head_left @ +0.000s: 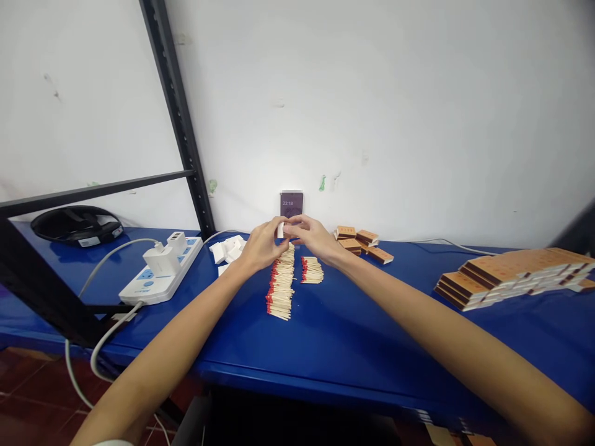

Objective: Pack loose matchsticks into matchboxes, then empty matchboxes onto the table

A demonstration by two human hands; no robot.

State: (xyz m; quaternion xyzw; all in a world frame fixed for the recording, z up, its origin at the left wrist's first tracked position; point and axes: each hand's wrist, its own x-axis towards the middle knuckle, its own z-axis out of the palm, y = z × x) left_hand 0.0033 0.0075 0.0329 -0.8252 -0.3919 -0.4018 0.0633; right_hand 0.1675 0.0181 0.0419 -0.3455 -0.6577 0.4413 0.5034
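My left hand (263, 246) is closed around a small matchbox (280, 230), whose white side shows between thumb and fingers. From the other side my right hand (316, 238) meets it, fingers bent and pressed against the box; most of the box is hidden by both hands. Below them, a long row of red-tipped matches (281, 288) lies on the blue table (353, 347). A shorter bunch of matches (312, 271) lies just to its right. White inner trays (227, 249) are heaped left of my left hand, and several orange-brown matchboxes (356, 240) lie beyond my right wrist.
Many stacked matchboxes (520, 272) fill the table's right side. On the left are a white power strip (162, 272) with plugs and cables, a black headset (77, 226) and a dark metal post (176, 118). A phone (292, 203) leans on the wall.
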